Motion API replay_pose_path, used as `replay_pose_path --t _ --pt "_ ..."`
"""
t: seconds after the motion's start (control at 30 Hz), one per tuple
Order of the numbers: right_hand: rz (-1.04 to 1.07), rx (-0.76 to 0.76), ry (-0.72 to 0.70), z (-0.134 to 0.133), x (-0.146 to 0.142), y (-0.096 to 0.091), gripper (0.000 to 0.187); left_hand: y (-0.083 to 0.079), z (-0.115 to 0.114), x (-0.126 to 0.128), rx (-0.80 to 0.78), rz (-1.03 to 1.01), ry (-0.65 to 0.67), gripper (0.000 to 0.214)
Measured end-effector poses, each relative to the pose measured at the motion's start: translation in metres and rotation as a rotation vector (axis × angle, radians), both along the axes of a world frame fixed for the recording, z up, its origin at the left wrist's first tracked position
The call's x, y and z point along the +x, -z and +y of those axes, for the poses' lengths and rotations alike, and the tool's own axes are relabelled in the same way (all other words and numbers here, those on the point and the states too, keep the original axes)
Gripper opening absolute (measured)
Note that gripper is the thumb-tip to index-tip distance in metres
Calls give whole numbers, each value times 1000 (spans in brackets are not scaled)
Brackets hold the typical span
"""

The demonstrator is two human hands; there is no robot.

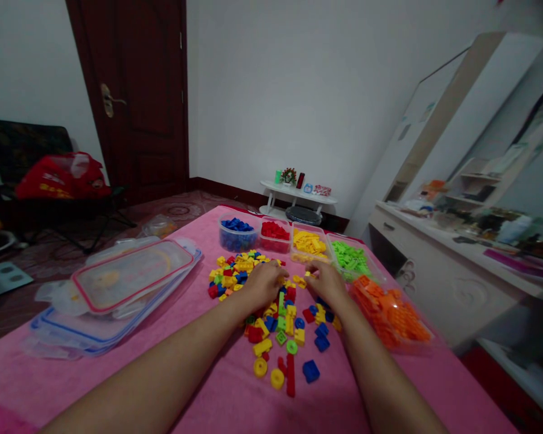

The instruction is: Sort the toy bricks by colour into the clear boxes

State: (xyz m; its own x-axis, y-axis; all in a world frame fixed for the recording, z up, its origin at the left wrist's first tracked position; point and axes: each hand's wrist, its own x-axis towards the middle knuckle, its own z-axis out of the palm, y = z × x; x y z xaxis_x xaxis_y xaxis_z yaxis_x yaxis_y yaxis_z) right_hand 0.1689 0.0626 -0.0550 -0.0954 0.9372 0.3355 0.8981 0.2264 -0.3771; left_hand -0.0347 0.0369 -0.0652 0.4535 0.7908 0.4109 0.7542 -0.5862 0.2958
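Note:
A heap of mixed plastic building bricks [228,280] in yellow, red, blue and green spreads over the pink-covered table. My left hand [266,282] rests over the heap's right side, fingers curled down; whatever lies between them is hidden. Just to its right, my right hand [324,281] has thumb and fingers brought together on a small yellow brick [308,275]. More yellow bricks [298,281] lie between the hands. Loose pieces trail toward me, among them a blue brick [311,371], a long red brick [290,375] and a yellow round piece [277,378].
Behind the heap stand a tub of blue bricks [238,234] and boxes of red [275,234], yellow [309,242] and green bricks [350,258]. A box of orange bricks [391,313] sits at the right edge. Clear lids [131,274] are stacked at the left.

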Motion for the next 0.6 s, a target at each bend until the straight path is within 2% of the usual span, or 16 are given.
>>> replay_pose_path --t 0.1,0.2,0.23,0.3,0.37,0.43,0.53,0.6 --pt "51 -39 -104 2 -3 12 22 -5 0 -1 18 -119 8 27" --pt "84 -78 -208 0 -8 16 23 -9 2 2 -68 -411 -12 28" --pt "83 -87 -235 -1 -10 16 23 -10 3 3 -163 -550 -15 28" --pt "56 -91 -240 -3 -12 15 22 -13 4 7 -448 -868 8 26" --pt "26 -81 -200 -4 -12 10 19 -18 3 11 -749 -1169 64 21" --pt "42 -50 -128 -4 -11 0 17 -22 1 12 -947 -1391 91 14" --pt "201 46 -50 -9 -12 -23 19 -29 -4 13 -1114 -1536 60 11" --pt "356 97 -79 -16 -20 -37 22 -32 -6 14 -1225 -1568 72 16"
